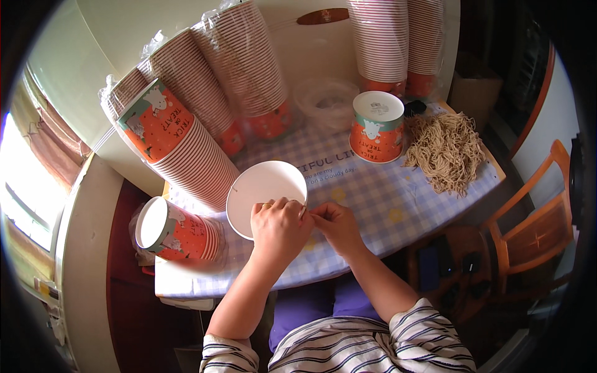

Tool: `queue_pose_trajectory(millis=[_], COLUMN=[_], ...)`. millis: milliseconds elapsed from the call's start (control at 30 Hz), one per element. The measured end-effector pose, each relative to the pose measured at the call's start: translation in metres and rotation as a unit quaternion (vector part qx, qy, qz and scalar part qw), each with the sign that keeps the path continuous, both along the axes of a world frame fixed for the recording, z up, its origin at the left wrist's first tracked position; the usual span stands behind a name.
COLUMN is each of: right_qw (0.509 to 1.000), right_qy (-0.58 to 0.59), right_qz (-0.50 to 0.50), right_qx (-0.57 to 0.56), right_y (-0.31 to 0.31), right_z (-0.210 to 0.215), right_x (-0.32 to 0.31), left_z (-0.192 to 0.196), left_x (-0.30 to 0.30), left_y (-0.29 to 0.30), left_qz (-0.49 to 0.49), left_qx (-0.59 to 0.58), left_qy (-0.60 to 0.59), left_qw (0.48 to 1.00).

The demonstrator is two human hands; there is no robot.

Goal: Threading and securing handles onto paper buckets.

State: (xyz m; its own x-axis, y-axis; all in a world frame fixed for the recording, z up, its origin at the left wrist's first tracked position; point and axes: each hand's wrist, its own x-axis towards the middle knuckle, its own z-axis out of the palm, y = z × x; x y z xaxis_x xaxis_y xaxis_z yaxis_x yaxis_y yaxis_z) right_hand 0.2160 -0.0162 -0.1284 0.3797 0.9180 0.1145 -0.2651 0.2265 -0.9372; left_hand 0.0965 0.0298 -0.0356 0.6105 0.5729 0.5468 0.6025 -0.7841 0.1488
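Note:
A round paper bucket stands tipped in front of me, its white inside facing up. My left hand is closed over its near right rim, knuckles up. Just outside that rim, my right hand has thumb and fingers pinched together, almost touching the left fingers. Whatever the right fingers pinch is too small or hidden to make out. A small dark mark shows on the inner wall at the left. Farther right lies a tangled heap of beige cords, beside an upside-down orange and green bucket.
A leaning stack of nested buckets stands at the left, with a shorter stack lying nearer me. Plastic-wrapped stacks line the back, more at back right. A clear plastic bowl sits between. A wooden chair is right of the checkered table.

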Motion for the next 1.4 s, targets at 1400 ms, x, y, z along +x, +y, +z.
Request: queue_pose_trajectory(millis=[1400], right_qw=[0.999], right_qy=[-0.029], right_qz=[-0.009], right_qx=[-0.039], right_y=[-0.035], right_z=[-0.013], right_x=[-0.018], left_z=[0.006], left_x=[-0.094], left_y=[0.018], left_qz=[-0.104], left_qx=[-0.104], left_qy=[-0.015], left_qw=[0.989])
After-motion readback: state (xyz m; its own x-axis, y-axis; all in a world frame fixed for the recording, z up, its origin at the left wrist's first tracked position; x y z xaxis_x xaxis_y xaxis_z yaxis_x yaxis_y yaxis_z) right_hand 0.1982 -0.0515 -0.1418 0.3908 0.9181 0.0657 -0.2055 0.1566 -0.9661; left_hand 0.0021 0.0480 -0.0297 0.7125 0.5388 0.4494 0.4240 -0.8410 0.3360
